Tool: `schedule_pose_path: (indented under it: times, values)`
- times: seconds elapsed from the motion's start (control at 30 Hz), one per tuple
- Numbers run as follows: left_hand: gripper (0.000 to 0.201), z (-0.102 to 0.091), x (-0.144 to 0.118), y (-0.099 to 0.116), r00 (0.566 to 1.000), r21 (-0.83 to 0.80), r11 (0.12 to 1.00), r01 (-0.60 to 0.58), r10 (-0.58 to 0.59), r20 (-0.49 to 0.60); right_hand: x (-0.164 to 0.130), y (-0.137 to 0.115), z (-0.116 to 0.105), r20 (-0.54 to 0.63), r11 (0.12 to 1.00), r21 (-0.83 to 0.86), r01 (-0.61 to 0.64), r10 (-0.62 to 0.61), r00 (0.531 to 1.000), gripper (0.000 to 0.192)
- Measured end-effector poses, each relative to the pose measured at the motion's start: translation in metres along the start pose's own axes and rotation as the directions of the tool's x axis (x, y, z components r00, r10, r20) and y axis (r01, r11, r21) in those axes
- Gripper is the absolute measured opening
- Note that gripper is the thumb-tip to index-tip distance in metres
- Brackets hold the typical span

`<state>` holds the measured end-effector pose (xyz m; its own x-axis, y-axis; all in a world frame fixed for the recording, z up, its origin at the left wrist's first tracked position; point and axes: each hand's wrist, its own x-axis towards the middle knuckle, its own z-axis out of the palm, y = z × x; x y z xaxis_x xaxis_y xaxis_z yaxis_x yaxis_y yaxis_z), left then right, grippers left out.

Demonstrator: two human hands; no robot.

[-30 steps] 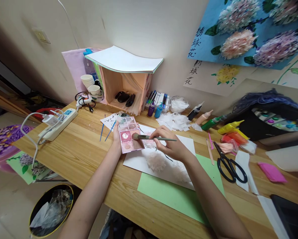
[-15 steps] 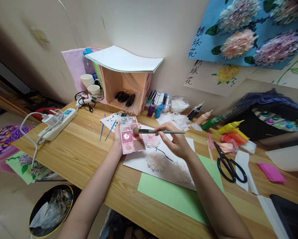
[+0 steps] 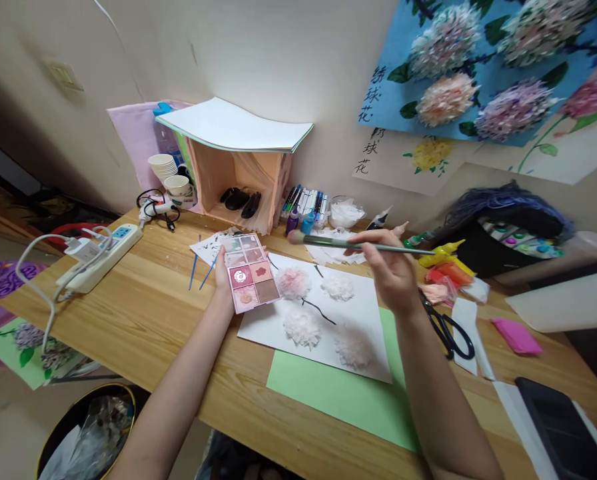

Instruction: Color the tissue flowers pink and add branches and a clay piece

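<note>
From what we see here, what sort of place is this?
Probably a craft corner, perhaps in a home: a blue flower picture hangs on the wall, a group of markers is on the table, and fluffy flowers are on a white sheet.

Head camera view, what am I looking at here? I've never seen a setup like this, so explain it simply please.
There is no machine here. Every picture comes from a camera worn on a person's head, looking forward and down at their own bare hands. The left hand holds a color palette. The right hand holds a brush, with its bristles clear of the palette. On the wooden table lies a white sheet bearing four fluffy flowers, one pinker than the rest. It partly covers a green sheet. Farther back stand a purple bottle and a blue bottle.
</note>
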<state>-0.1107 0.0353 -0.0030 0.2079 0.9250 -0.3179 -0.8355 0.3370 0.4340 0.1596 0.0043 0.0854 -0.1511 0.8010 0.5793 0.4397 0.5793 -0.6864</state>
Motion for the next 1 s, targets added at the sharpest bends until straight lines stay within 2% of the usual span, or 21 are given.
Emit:
schedule_pose_path:
  times: [0.07, 0.17, 0.27, 0.4, 0.6, 0.77, 0.93, 1.0]
  values:
    - [0.068, 0.002, -0.001, -0.003, 0.998, -0.023, 0.998, -0.059, 0.058, -0.029, -0.003, 0.007, -0.025, -0.044, 0.993, -0.117, -0.020, 0.015, 0.999, 0.016]
    - [0.070, 0.009, -0.005, -0.012, 0.991, -0.020, 0.995, -0.101, 0.098, -0.094, -0.017, 0.021, -0.057, 0.069, 0.950, -0.310, -0.028, 0.052, 0.996, 0.013]
    - [0.071, 0.018, -0.012, -0.024, 0.991, 0.017, 0.997, -0.079, 0.081, -0.106, -0.031, 0.034, -0.070, 0.139, 0.926, -0.369, -0.081, 0.141, 0.980, 0.016]
    - [0.067, 0.025, -0.019, -0.035, 0.995, 0.022, 0.999, -0.038, 0.040, -0.092, -0.038, 0.042, -0.067, 0.193, 0.940, -0.326, -0.096, 0.166, 0.967, 0.016]
    - [0.065, 0.027, -0.021, -0.035, 0.997, 0.064, 0.998, -0.014, 0.019, -0.080, -0.034, 0.040, -0.061, 0.259, 0.920, -0.364, -0.145, 0.249, 0.933, 0.015]
    - [0.064, 0.027, -0.021, -0.036, 0.998, 0.062, 0.998, -0.005, 0.009, -0.063, -0.034, 0.040, -0.063, 0.125, 0.941, -0.307, -0.140, 0.185, 0.975, 0.019]
    - [0.062, 0.026, -0.020, -0.037, 0.999, 0.048, 0.999, -0.002, 0.004, -0.047, -0.036, 0.044, -0.058, 0.173, 0.937, -0.326, -0.124, 0.188, 0.967, 0.019]
    - [0.062, 0.027, -0.020, -0.037, 0.999, 0.049, 0.999, -0.009, 0.011, -0.051, -0.037, 0.045, -0.055, 0.148, 0.939, -0.325, -0.115, 0.170, 0.974, 0.018]
